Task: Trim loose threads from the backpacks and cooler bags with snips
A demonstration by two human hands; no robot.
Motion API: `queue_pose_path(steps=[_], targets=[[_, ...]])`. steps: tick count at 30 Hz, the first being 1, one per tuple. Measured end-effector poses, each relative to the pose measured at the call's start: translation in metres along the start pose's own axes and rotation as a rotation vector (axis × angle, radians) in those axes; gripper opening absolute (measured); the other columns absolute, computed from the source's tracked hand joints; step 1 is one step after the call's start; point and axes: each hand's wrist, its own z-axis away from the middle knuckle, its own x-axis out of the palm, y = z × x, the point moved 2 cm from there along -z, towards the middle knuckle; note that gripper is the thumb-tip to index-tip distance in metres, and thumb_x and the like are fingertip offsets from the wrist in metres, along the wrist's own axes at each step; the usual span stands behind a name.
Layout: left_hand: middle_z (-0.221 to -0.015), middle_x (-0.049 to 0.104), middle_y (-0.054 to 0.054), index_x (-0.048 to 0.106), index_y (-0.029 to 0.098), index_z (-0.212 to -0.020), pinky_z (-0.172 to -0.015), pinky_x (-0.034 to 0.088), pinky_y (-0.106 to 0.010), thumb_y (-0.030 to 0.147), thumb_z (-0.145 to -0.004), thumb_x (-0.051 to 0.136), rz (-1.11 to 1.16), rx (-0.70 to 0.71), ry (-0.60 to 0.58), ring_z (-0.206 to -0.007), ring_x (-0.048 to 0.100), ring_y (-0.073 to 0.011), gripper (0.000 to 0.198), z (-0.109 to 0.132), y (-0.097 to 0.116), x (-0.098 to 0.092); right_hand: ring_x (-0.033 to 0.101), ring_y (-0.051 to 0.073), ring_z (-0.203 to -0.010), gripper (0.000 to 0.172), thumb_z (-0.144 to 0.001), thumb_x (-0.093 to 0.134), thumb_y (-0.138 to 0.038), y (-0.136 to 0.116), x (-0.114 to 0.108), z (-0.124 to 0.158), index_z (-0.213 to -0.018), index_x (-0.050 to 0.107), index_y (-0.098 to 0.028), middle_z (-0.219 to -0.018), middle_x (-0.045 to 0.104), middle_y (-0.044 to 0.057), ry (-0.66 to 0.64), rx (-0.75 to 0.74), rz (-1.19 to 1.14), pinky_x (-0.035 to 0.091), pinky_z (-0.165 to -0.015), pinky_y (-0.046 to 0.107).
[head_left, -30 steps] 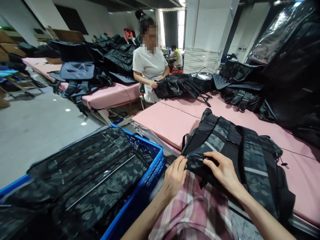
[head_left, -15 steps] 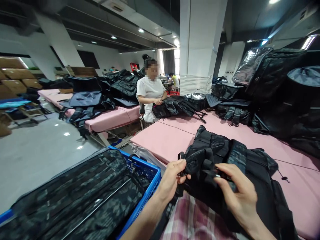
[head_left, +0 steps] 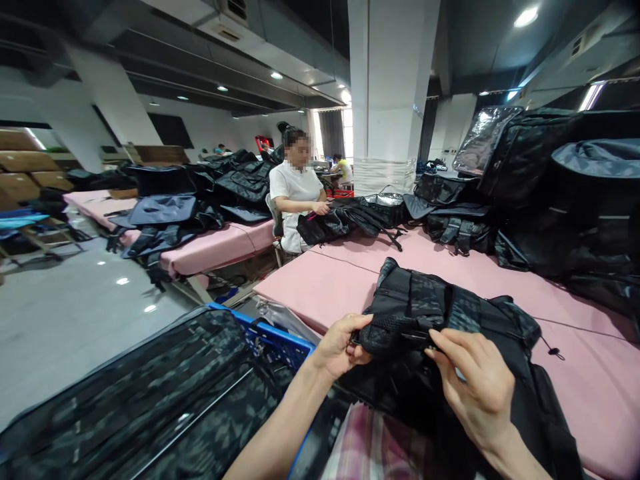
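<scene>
A black backpack with dark camouflage panels [head_left: 465,310] lies across the near edge of the pink table and over my lap. My left hand [head_left: 345,343] is closed on the end of a padded mesh shoulder strap [head_left: 387,331] of this backpack. Opposite it, my right hand [head_left: 475,373] pinches a thin black strap [head_left: 417,335] between thumb and fingertips, close to the padded one. Whether a buckle sits in either grip is hard to make out against the black fabric.
At my left, a blue crate [head_left: 280,343] holds dark camouflage bags [head_left: 150,393]. A co-worker in a white top [head_left: 297,193] handles another black bag [head_left: 325,223] across the pink table [head_left: 345,280]. Large black bags [head_left: 540,180] are piled at the right.
My right hand's thin strap now lies straighter beside the padded strap; before, it was looped and blurred. My left hand keeps its hold. The view has shifted slightly.
</scene>
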Motion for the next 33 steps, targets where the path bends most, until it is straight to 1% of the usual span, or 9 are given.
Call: queue_pose_path(steps=[5,10,14,20,24,27,29,31,33], targets=[[-0.030,0.037,0.006,0.044,0.012,-0.049,-0.029,0.020,-0.011,0.029,-0.062,0.068,-0.011,-0.004,0.013,-0.023,0.021,0.0002,0.033,0.001,0.001,0.002,0.056,0.013,-0.068,0.027,-0.075,0.063,-0.007,-0.005,-0.001,-0.004,-0.098,0.062,-0.020,-0.079,0.066,0.003,0.012,-0.062,0.078,0.040,-0.065,0.027],[-0.032,0.038,0.006,0.044,0.012,-0.051,-0.029,0.018,-0.011,0.031,-0.063,0.068,-0.046,-0.003,-0.042,-0.024,0.021,0.0002,0.033,0.001,0.000,0.005,0.056,0.013,-0.068,0.021,-0.077,0.061,-0.010,-0.015,0.004,-0.011,-0.094,0.063,-0.021,-0.079,0.067,0.002,-0.033,-0.129,0.137,0.038,-0.065,0.027],[-0.033,0.038,0.006,0.047,0.011,-0.053,-0.030,0.019,-0.012,0.031,-0.063,0.068,-0.061,-0.005,-0.059,-0.024,0.021,0.0003,0.031,0.002,0.000,0.006,0.056,0.013,-0.068,0.021,-0.077,0.061,-0.010,-0.015,0.003,-0.012,-0.094,0.063,-0.021,-0.079,0.068,0.002,-0.062,-0.163,0.144,0.037,-0.065,0.027],[-0.033,0.039,0.006,0.047,0.011,-0.051,-0.029,0.016,-0.011,0.031,-0.062,0.068,-0.031,-0.025,-0.075,-0.025,0.019,0.0011,0.031,0.000,0.001,0.003,0.057,0.014,-0.072,0.019,-0.080,0.056,-0.011,-0.007,0.004,-0.010,-0.097,0.062,-0.019,-0.082,0.065,0.004,-0.123,-0.020,-0.057,0.040,-0.065,0.027],[-0.032,0.039,0.005,0.047,0.011,-0.052,-0.030,0.015,-0.011,0.031,-0.064,0.067,-0.023,-0.042,-0.076,-0.025,0.018,0.0011,0.030,0.001,0.000,0.002,0.056,0.014,-0.069,0.018,-0.080,0.057,-0.010,-0.010,0.007,-0.012,-0.094,0.062,-0.019,-0.079,0.066,0.004,-0.134,-0.042,-0.020,0.040,-0.065,0.028],[-0.029,0.036,0.005,0.046,0.011,-0.051,-0.030,0.015,-0.011,0.033,-0.067,0.065,-0.034,-0.046,-0.067,-0.026,0.016,0.0008,0.032,0.002,0.000,0.000,0.056,0.014,-0.071,0.011,-0.082,0.055,-0.013,-0.008,0.007,-0.015,-0.090,0.060,-0.019,-0.079,0.064,0.003,-0.182,0.029,-0.181,0.042,-0.065,0.027],[-0.029,0.034,0.006,0.045,0.012,-0.051,-0.031,0.014,-0.011,0.034,-0.068,0.063,-0.046,-0.047,-0.064,-0.027,0.016,0.0005,0.033,0.001,0.000,0.001,0.057,0.014,-0.076,0.010,-0.083,0.055,-0.016,-0.007,0.009,-0.016,-0.092,0.058,-0.019,-0.083,0.063,0.004,-0.183,0.091,-0.290,0.043,-0.067,0.026],[-0.029,0.031,0.007,0.044,0.013,-0.051,-0.031,0.015,-0.011,0.034,-0.068,0.063,-0.066,-0.050,-0.039,-0.027,0.015,0.0001,0.033,-0.002,0.000,0.002,0.056,0.014,-0.075,0.017,-0.082,0.057,-0.021,-0.012,0.015,-0.017,-0.099,0.058,-0.018,-0.084,0.062,0.005,-0.200,0.087,-0.248,0.042,-0.066,0.026],[-0.031,0.030,0.009,0.045,0.013,-0.053,-0.031,0.016,-0.012,0.036,-0.067,0.062,-0.104,-0.044,0.012,-0.028,0.016,-0.0005,0.032,-0.004,-0.002,0.005,0.053,0.013,-0.066,0.016,-0.083,0.054,-0.021,-0.022,0.024,-0.016,-0.097,0.061,-0.018,-0.076,0.061,0.004,-0.230,0.025,-0.146,0.037,-0.060,0.025]])
